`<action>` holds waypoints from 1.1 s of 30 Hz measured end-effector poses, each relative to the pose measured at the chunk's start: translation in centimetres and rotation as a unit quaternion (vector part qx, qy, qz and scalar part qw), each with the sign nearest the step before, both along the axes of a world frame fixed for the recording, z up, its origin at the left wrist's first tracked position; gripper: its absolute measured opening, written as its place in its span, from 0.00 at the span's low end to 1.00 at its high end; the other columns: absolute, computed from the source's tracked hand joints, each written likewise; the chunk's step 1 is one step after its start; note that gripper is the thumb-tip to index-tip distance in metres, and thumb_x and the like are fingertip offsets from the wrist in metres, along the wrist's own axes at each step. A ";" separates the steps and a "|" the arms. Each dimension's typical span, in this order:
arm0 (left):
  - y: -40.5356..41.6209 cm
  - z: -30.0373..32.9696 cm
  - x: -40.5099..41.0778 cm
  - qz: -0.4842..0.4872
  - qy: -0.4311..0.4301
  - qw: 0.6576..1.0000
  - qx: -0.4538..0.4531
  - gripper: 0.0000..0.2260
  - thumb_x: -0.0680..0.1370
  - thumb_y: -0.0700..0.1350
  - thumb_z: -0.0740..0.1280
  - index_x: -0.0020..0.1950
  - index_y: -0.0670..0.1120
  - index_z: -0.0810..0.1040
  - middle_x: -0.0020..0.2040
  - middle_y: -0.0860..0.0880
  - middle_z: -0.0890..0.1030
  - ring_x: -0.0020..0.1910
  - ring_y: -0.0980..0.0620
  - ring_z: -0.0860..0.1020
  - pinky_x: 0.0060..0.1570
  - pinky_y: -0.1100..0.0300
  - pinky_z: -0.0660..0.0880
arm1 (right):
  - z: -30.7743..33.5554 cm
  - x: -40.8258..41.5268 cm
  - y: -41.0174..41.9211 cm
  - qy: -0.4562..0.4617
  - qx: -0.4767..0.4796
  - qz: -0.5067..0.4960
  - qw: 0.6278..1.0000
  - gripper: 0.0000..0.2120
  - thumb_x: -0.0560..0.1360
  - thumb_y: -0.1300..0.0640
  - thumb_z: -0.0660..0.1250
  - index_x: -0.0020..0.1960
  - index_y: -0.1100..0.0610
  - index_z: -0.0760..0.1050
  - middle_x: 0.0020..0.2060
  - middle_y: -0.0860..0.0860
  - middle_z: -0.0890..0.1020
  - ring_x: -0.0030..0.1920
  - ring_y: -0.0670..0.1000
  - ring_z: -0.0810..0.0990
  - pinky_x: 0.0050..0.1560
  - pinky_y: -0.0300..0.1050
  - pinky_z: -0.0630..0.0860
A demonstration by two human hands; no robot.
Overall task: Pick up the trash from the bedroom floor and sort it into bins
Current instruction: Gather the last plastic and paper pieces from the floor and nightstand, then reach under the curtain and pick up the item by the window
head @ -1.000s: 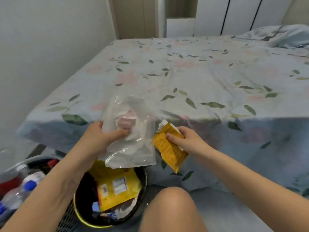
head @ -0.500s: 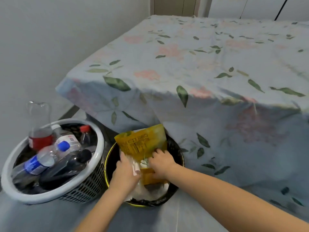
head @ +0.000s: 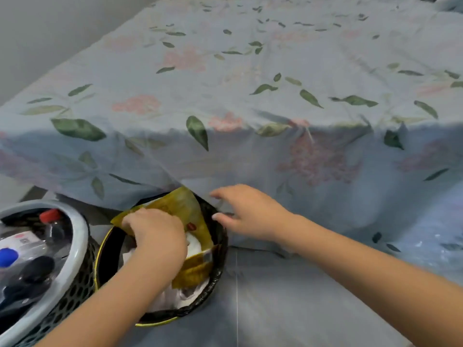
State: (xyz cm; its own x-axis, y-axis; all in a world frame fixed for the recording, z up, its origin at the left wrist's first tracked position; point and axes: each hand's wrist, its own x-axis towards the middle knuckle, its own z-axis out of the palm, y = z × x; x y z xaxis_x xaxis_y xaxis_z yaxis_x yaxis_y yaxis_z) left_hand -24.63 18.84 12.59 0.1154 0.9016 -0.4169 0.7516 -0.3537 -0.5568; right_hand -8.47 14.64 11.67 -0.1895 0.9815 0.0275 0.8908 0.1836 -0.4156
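Bottle basket (head: 75, 249) left of black bin (head: 220, 249); left hand (head: 157, 234) presses yellow wrapper (head: 185, 209) in, right hand (head: 248, 211) open, empty.

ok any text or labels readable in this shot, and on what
None can be read.
Yellow wrapper in the black bin: a small red mark and dark print, too blurred.
White bottle label in the grey basket: a red mark and a square code, too small.
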 end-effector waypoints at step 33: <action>-49.7 -22.8 31.8 -0.797 -0.137 0.408 -0.424 0.23 0.76 0.62 0.57 0.68 0.56 0.66 0.58 0.55 0.79 0.57 0.48 0.78 0.52 0.55 0.75 | -17.6 -0.1 -65.9 0.305 -0.012 -0.900 0.312 0.09 0.74 0.54 0.69 0.54 0.49 0.78 0.47 0.46 0.83 0.46 0.45 0.81 0.40 0.27 0.74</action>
